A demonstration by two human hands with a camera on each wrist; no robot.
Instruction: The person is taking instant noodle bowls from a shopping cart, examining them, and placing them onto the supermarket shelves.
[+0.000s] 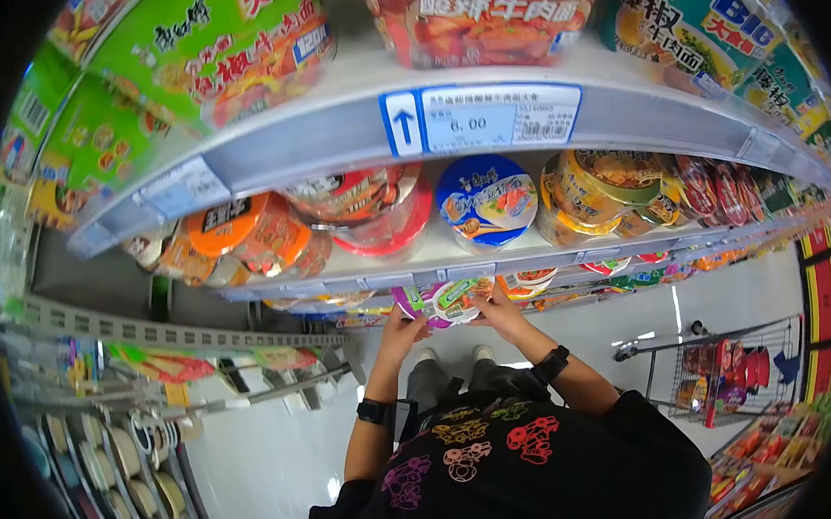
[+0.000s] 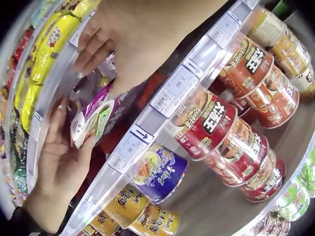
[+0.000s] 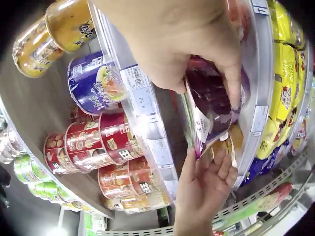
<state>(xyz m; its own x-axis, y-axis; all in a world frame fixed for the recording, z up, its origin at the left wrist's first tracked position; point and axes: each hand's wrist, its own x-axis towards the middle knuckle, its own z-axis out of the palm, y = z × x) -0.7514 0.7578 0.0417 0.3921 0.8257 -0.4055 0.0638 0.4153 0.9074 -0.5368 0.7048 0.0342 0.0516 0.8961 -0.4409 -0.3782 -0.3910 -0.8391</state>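
Both hands hold a purple, white and green instant noodle package (image 1: 451,300) low in front of the shelves, above the feet. My left hand (image 1: 404,331) grips its left end; in the right wrist view this hand (image 3: 204,189) shows its palm, with the thumb at the package's edge. At the other end my right hand (image 1: 505,315) pinches it, thumb and fingers on either side of the purple package (image 3: 211,105) in the right wrist view. Part of the package is hidden behind the left hand (image 2: 130,44) in the left wrist view.
Just beyond the hands, a shelf (image 1: 360,283) carries noodle cups, among them a blue-lidded cup (image 1: 486,202). Above it juts another shelf edge with a price tag (image 1: 483,118). A shopping cart (image 1: 736,370) holding goods stands on the floor at right. Yellow packets (image 3: 283,88) lie lower down.
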